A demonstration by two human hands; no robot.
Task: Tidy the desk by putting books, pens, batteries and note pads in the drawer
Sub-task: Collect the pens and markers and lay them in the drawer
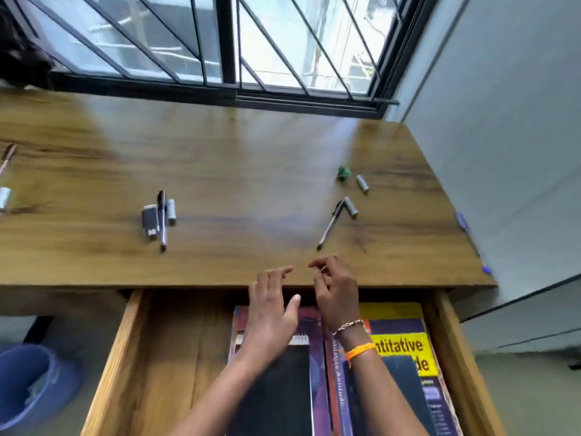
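The wooden drawer (125,357) under the desk stands open. Inside lie a purple book (316,357), a yellow book (402,344) and black spiral note pads (279,388). My left hand (272,309) and my right hand (338,294) hover over the drawer's back edge, fingers apart, holding nothing. On the desk (251,171) lie a black pen (162,220) between a small grey device (150,221) and a battery (171,211), another pen (328,228) just beyond my right hand, and two batteries (351,207) (362,183).
A small green object (342,173) sits near the far battery. A blue pen (471,243) lies along the desk's right edge by the wall. A metallic object (4,196) and a thin stick (8,157) are at the far left. A blue bin (31,379) stands on the floor.
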